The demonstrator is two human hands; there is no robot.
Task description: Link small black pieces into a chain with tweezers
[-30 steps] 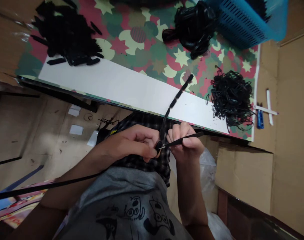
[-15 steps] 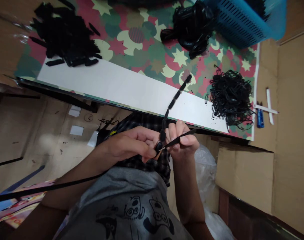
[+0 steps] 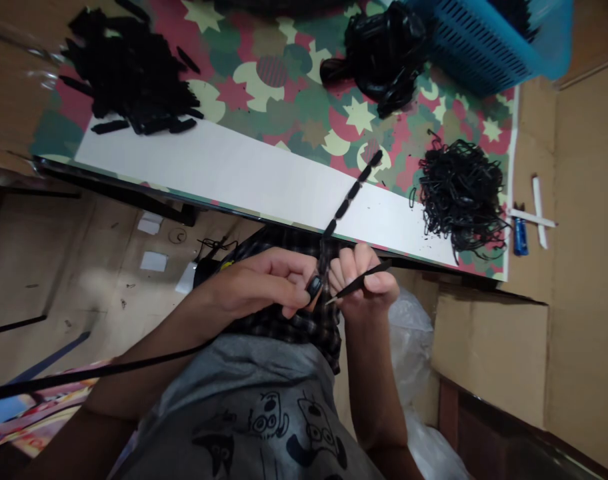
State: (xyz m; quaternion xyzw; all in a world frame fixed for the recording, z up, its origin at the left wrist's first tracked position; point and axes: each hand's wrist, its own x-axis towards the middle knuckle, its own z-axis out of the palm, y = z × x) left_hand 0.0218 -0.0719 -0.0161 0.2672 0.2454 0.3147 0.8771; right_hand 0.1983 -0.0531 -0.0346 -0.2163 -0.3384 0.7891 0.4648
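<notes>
My left hand (image 3: pixel 284 283) pinches a small black oval piece (image 3: pixel 314 287) between thumb and finger. This piece sits at the near end of a chain of black segments (image 3: pixel 354 191), which runs up over the table edge onto the white strip. Black tweezers (image 3: pixel 361 281) with pale tips lie in my right hand (image 3: pixel 367 277), whose fingers are closed around them. The tweezer tips point at the piece, a small gap apart from it. How the near segments join is too blurred to tell.
On the patterned table cover (image 3: pixel 264 140) lie a heap of black strips (image 3: pixel 134 73), a tangle of thin black loops (image 3: pixel 461 193) and a glossy black bundle (image 3: pixel 384 53). A blue basket (image 3: pixel 479 53) stands at the back right. Blue-handled clippers (image 3: pixel 520 233) lie beside white sticks (image 3: pixel 539 212).
The tweezer tips have drawn away from the black piece, slightly right. My left hand has shifted up a little, and more of the piece's glossy face shows.
</notes>
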